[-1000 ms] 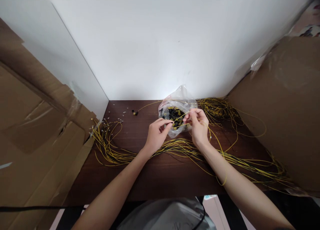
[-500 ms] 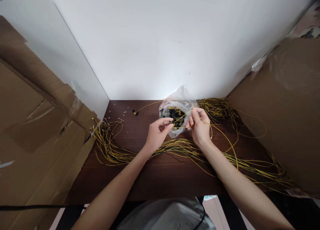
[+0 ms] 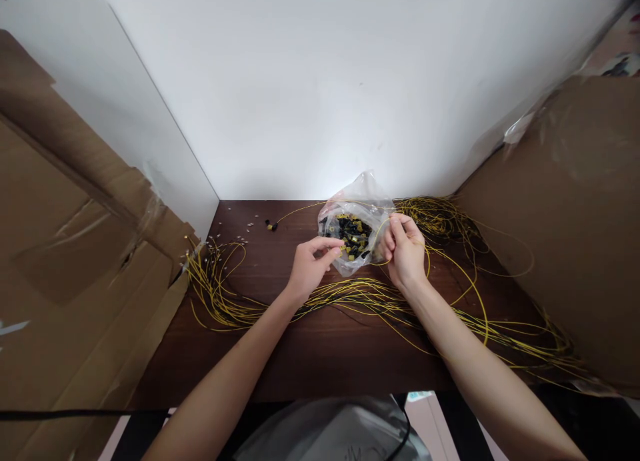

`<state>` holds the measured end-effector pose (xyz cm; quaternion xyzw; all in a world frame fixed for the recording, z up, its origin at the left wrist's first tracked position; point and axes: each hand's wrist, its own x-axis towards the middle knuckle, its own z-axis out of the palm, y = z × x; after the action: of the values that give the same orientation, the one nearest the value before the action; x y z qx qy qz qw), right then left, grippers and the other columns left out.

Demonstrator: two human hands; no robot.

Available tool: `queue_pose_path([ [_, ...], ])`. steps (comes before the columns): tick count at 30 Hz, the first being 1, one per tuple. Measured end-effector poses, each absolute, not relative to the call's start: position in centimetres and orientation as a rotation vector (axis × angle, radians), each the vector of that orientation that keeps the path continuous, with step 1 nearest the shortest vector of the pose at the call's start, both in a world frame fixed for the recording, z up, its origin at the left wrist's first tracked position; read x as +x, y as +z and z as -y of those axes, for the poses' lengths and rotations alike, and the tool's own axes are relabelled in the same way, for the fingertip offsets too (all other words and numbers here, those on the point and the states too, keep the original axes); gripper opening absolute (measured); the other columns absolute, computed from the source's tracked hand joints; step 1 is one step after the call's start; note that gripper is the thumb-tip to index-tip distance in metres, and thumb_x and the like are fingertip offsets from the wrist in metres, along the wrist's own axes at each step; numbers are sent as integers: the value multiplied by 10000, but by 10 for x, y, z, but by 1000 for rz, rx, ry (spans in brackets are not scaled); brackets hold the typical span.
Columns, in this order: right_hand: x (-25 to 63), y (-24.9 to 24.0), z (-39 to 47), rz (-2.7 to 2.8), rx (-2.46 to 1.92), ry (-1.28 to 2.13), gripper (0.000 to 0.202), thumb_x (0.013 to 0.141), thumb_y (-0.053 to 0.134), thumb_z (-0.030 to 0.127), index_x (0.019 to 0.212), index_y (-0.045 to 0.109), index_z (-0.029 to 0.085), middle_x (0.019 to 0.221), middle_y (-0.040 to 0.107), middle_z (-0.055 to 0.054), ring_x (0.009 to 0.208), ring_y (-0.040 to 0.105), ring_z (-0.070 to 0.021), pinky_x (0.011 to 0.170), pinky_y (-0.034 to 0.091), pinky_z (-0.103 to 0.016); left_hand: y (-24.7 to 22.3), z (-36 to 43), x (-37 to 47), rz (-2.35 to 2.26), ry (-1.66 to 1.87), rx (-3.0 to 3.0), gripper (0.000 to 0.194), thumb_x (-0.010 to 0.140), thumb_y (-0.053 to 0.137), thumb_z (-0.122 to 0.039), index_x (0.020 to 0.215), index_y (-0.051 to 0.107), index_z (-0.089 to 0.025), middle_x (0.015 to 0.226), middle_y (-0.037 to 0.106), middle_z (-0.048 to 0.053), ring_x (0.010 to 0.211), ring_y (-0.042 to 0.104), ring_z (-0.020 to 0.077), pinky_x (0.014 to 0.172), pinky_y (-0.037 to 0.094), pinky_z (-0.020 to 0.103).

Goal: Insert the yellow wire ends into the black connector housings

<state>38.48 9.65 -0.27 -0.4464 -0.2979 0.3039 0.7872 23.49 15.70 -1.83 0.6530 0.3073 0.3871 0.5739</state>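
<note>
At the left edge of the clear plastic bag (image 3: 367, 189), the left hand (image 3: 308, 270) has its finger and thumb close to each other. I cannot tell whether that grip has a tiny bit in it. At the bag's right edge, the right hand (image 3: 408, 255) has its grip clamped on a thin yellow wire (image 3: 379, 232), probably in a pinch because the wire is so skinny and bendy. The bag sits on the brown counter (image 3: 320, 364) with its mouth open, maybe so the small black and yellow pieces (image 3: 355, 238) inside are easy to reach. In front of the bag, a long wire bundle (image 3: 357, 289) lies stretched out, perhaps to stop tangles. Right of the bag is a messy wire pile (image 3: 433, 215).
</note>
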Motion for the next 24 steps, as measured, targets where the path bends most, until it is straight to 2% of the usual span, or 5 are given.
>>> queue_pose_path([
  [8, 382, -12, -98, 671, -1007, 746, 340, 732, 620, 459, 844, 385, 241, 486, 407, 119, 344, 396, -48, 317, 287, -140, -21, -153, 237, -687, 819, 1654, 265, 721, 634, -332, 885, 689, -131, 806, 667, 71, 562, 526, 101, 475, 440, 207],
  [14, 375, -8, -96, 725, -976, 832, 336, 741, 609, 459, 829, 372, 239, 503, 425, 112, 382, 471, -69, 342, 353, -159, -26, -151, 238, -671, 762, 1772, 323, 707, 650, -361, 934, 678, -133, 752, 664, 60, 575, 544, 115, 513, 450, 228],
  [19, 372, -6, -94, 812, -937, 943, 306, 771, 578, 460, 823, 377, 236, 510, 421, 109, 357, 446, -62, 319, 327, -156, -30, -153, 239, -666, 755, 1745, 348, 748, 603, -350, 1017, 630, -131, 797, 667, 64, 594, 555, 116, 510, 446, 223],
  [22, 371, -5, -92, 870, -907, 991, 278, 780, 576, 442, 844, 399, 237, 508, 404, 111, 340, 420, -54, 304, 306, -152, -31, -153, 239, -679, 776, 1733, 366, 747, 603, -330, 1053, 587, -129, 732, 653, 40, 562, 539, 106, 500, 430, 213],
  [24, 370, -4, -91, 895, -892, 1010, 260, 783, 581, 422, 854, 414, 237, 509, 398, 110, 337, 408, -49, 300, 295, -149, -31, -153, 239, -673, 772, 1762, 334, 736, 617, -322, 1006, 607, -125, 687, 640, 27, 545, 525, 100, 507, 417, 211],
])
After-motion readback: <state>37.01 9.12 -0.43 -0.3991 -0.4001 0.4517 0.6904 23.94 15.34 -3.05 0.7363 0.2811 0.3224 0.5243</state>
